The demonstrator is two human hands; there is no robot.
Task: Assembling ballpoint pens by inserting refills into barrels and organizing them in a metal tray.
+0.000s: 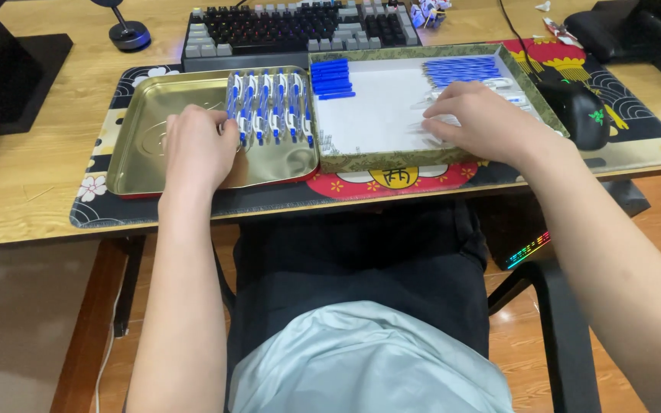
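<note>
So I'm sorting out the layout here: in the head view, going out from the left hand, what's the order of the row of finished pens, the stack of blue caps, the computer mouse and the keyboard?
1. Row of finished pens: in the gold tray, touching the left hand.
2. Stack of blue caps: box's near-left corner, to the right.
3. Keyboard: behind both trays; close to the caps in distance, hard to rank.
4. Computer mouse: far right, beyond the box.

Seated person, bare arms, pale top over dark trousers

Both forearms are uncovered from the elbows down, with no sleeve, watch, bracelet or ring showing on the left hand (195, 145) or the right hand (477, 120). A light grey-blue shirt of smooth, softly creased fabric covers the belly at the bottom of the view. Below its rounded hem, black trousers of matte cloth cover the lap and both thighs. A sliver of grey fabric shows at the lower right corner by the right arm.
</note>
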